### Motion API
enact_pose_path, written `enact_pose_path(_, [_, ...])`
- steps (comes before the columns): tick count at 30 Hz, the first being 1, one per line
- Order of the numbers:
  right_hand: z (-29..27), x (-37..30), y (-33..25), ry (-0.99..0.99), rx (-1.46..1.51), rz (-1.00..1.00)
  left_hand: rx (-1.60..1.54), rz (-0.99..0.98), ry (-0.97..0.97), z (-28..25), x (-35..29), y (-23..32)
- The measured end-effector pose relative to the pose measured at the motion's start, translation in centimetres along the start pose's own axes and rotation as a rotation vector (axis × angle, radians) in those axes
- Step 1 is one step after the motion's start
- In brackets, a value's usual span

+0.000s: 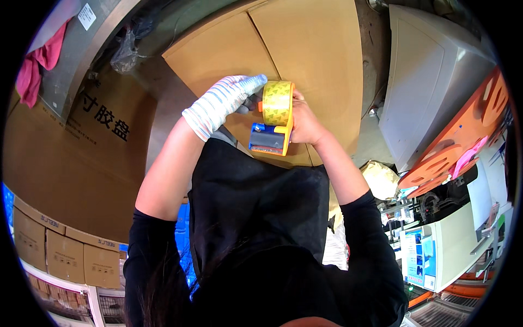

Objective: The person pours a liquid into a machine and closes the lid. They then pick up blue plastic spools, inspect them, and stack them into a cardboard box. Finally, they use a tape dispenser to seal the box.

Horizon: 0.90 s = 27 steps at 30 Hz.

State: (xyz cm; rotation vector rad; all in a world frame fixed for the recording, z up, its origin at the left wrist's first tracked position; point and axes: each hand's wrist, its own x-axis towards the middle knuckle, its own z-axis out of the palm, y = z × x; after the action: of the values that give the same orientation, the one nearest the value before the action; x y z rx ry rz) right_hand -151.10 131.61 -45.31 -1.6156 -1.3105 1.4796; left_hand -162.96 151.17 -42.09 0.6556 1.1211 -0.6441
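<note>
My right hand (308, 120), bare, is closed round a tape dispenser (287, 139) with an orange frame and a blue cutting end. Its fingers are partly hidden behind it. A thick roll of yellow patterned packing tape (277, 103) sits on the dispenser. My left hand (231, 98) wears a striped white and blue glove with darker grey fingers. Its fingers reach out beside the roll, apart from one another; I cannot tell whether they touch the tape. Below both hands lies a large cardboard box (321, 49), its two top flaps meeting at a dark seam.
A big printed carton (71, 169) stands at the left, with smaller cartons (65, 256) behind it. To the right are a grey cabinet (430, 82), an orange panel with holes (463, 131) and a pale machine (457, 250). A pink cloth (41, 65) hangs far left.
</note>
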Motion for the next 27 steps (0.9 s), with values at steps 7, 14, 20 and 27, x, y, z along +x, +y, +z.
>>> enact_pose_path(7, [0.0,-0.3,0.5,-0.078,-0.119,-0.044,0.031,-0.005,0.044,-0.7,-0.9,-0.2])
enact_pose_path(14, [0.1,-0.5,1.2,-0.131,-0.287,-0.157,0.282,0.205,-0.041,-0.5,1.8,-1.2])
enact_pose_path(20, [0.0,-0.4,1.3,-0.113,-0.27,-0.219,0.374,0.259,-0.074,0.1,2.2,-1.3])
enact_pose_path(27, [0.1,-0.5,1.0,-0.092,-0.253,-0.209,0.564,0.475,0.003,0.3,1.6,-0.6])
